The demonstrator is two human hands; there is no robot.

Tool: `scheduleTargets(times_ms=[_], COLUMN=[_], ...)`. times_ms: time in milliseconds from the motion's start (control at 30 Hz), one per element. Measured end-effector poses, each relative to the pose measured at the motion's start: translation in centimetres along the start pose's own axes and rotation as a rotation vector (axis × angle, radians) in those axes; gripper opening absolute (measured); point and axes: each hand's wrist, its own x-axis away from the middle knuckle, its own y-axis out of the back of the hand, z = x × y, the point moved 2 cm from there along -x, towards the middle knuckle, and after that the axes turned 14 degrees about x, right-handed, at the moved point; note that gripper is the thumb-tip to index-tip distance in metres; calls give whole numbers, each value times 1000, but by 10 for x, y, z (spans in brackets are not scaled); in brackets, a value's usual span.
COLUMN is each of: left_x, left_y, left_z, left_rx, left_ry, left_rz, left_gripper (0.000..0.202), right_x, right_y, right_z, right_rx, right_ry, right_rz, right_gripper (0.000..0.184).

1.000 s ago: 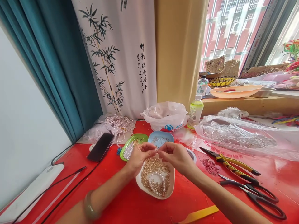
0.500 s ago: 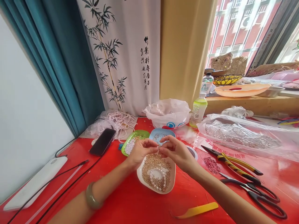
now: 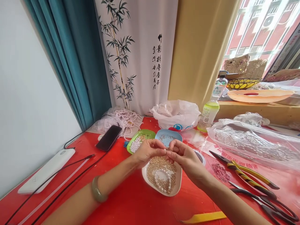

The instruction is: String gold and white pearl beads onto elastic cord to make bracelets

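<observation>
My left hand (image 3: 148, 152) and my right hand (image 3: 186, 158) meet fingertip to fingertip above a white dish (image 3: 144, 178). Both are pinched closed at thumb and index finger. Something tiny and pale shows where the tips touch, too small to name. Below them the dish holds many gold beads (image 3: 153, 165), and a ring of white pearl beads (image 3: 156, 181) lies on top. Just behind the hands are a green dish (image 3: 150, 133) with white and gold beads and a blue dish (image 3: 179, 136) with small metallic pieces.
To the right lie pliers (image 3: 252, 176), scissors (image 3: 262, 200) and red sequins (image 3: 220, 172). Yellow tweezers (image 3: 203, 217) rest near the front edge. A phone (image 3: 109, 138), cables and a white power strip (image 3: 48, 172) are left. Plastic bags (image 3: 175, 114) and a bottle (image 3: 208, 115) stand behind.
The view has swung left, so the whole scene sits further right. My hands stay together over the white dish, and the right fingers are now curled in more.
</observation>
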Motion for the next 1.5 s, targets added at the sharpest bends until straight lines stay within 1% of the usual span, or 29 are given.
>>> scheduleTargets(times_ms=[100,200,267,367,433,500,567,667,767,900,1000,1100,1167,1200,1267,1333,1367,1433,1500], left_x=[1,3,4,6,7,9,11,14,16,16,14,12,12,12,15,19,21,22,22], left_y=[-3,-8,-10,-11,-12,-14,-16,-18,-18,-16,-13,-10,-11,-13,-18,-22,-23,-23,-20], left_z=[-1,-2,-2,-1,0,0,1,3,2,-1,-1,-2,-3,-3,-2,1,4,10,16], left_rx=[27,73,103,148,169,187,223,287,268,168,63,-145,-377,-508,-757,-979,-1076,-1225,-1306], left_ry=[-11,-6,-3,9,14,27,64,128,186,235,241,224,198,182,150,117,98,62,18], left_rz=[49,104,96,30,-8,-14,-15,-42,-70,-71,-74,-66,7,79,285,490,562,648,670], left_gripper=[18,18,17,20,21,20,17,12,12,15,17,21,20,19,14,13,14,17,19], right_x=[2,4,6,8,9,10,11,13,13,12,15,21,24,25,27,28,28,28,29], right_y=[-3,-6,-8,-9,-8,-7,-6,-3,1,7,12,17,20,22,27,30,31,31,31], right_z=[0,5,9,14,16,17,20,25,28,26,22,20,21,21,19,14,10,3,-4], right_rx=[-68,-41,54,217,282,339,451,702,875,1029,1181,1264,1225,1180,1052,902,829,704,605], right_ry=[-45,11,84,194,245,302,383,519,635,724,743,690,598,529,355,194,138,62,9], right_rz=[-16,-41,-90,-187,-217,-228,-254,-315,-355,-328,-285,-260,-265,-278,-296,-276,-251,-194,-142], right_gripper=[30,27,24,19,14,8,6,4,6,10,15,18,17,15,12,10,10,12,13])
